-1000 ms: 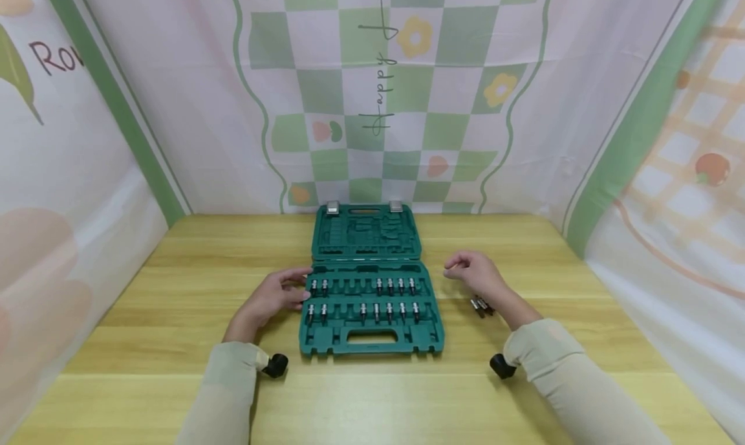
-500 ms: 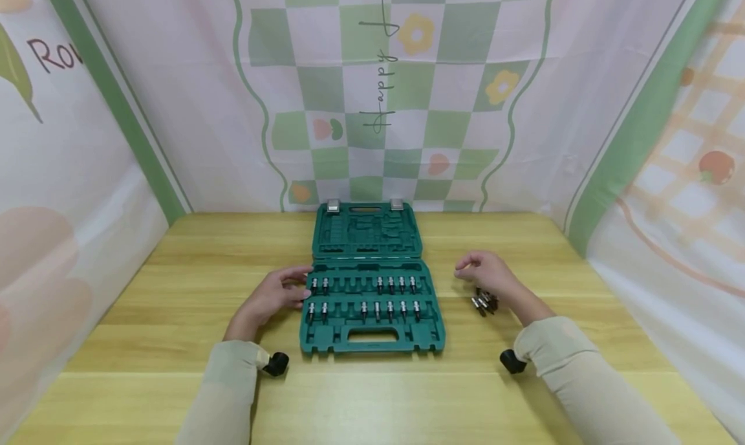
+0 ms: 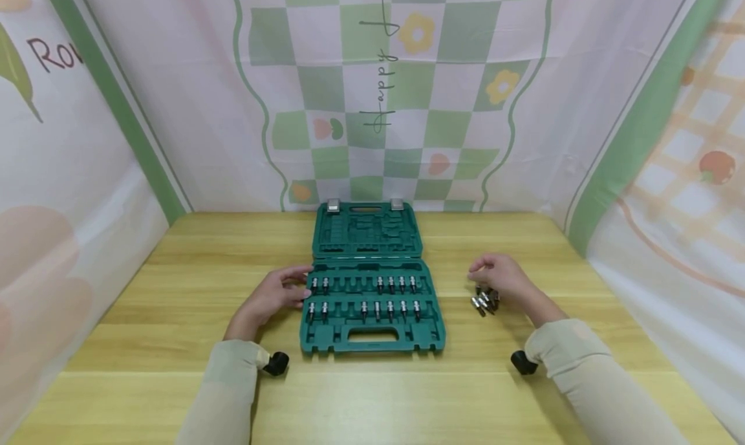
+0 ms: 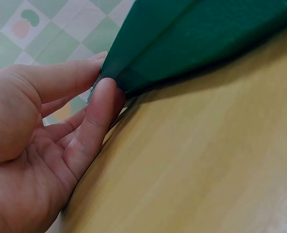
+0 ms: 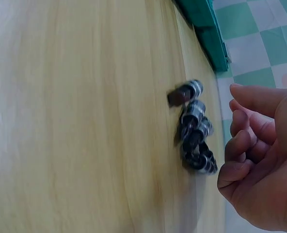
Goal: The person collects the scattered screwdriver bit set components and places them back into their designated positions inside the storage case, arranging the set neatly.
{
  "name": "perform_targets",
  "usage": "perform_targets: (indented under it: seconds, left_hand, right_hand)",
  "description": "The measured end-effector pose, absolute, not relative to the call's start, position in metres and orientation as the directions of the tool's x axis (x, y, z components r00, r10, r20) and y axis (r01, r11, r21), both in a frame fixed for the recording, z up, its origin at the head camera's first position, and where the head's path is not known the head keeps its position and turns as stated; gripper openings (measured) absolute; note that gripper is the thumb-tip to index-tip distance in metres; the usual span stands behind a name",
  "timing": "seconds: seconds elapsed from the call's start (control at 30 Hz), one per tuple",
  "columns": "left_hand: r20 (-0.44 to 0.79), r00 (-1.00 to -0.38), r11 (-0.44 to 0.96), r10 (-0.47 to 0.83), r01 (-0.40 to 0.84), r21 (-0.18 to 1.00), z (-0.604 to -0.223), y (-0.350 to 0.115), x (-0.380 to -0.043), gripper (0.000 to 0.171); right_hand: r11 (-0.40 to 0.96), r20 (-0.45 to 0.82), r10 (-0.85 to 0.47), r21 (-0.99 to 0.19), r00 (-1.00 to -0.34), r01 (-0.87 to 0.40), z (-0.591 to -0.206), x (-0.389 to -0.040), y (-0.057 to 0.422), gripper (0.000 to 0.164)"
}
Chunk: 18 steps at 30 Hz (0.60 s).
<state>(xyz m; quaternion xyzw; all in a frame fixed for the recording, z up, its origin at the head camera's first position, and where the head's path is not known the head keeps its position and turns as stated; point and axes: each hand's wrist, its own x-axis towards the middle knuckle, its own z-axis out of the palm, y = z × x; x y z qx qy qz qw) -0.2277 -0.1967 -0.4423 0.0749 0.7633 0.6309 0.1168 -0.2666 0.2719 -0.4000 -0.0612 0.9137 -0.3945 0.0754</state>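
Note:
A green tool case [image 3: 374, 341] lies unfolded on the table. Bit sockets [image 3: 390, 312] stand in two rows in its near half, with bare slots among them. My left hand [image 3: 272, 298] touches the case's left side with its fingertips; in the left wrist view, the fingers [image 4: 101, 104] rest against the green wall [image 4: 182, 48]. To the right of the case, my right hand [image 3: 502, 276] hovers over a small pile of loose bit sockets [image 3: 483, 303]. Its fingers are loosely bent and hold nothing. In the right wrist view the pile [image 5: 194, 131] lies just beside the fingertips, apart from them.
The case lid [image 3: 367, 228] lies back toward the patterned cloth [image 3: 372, 89], its two silver latches [image 3: 333, 206] at the far edge. Wooden tabletop [image 3: 372, 406] surrounds the case. Cloth walls enclose the table at the left, back and right.
My right hand has drifted rightward, away from the case, to a place over the loose sockets, more of which now show. The left hand and the case have stayed put.

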Motion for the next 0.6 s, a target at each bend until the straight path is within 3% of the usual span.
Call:
perform_targets:
  seconds: [0.3,0.6]
  left_hand:
    - [-0.091,-0.963,0.204,0.253,-0.039,0.978,-0.4424,-0.1966,-0.2270,0.054]
    - [-0.088,-0.962,0.201,0.258,-0.036,0.979,-0.4423,-0.1966,-0.2267,0.053]
  right_hand:
    - [0.685,-0.073,-0.162,-0.726,-0.984,-0.058,-0.3989,-0.2639,0.2785,0.017]
    - [0.773,-0.048,-0.161,-0.628,-0.986,-0.096,-0.4038,-0.2669,0.2808,0.018]
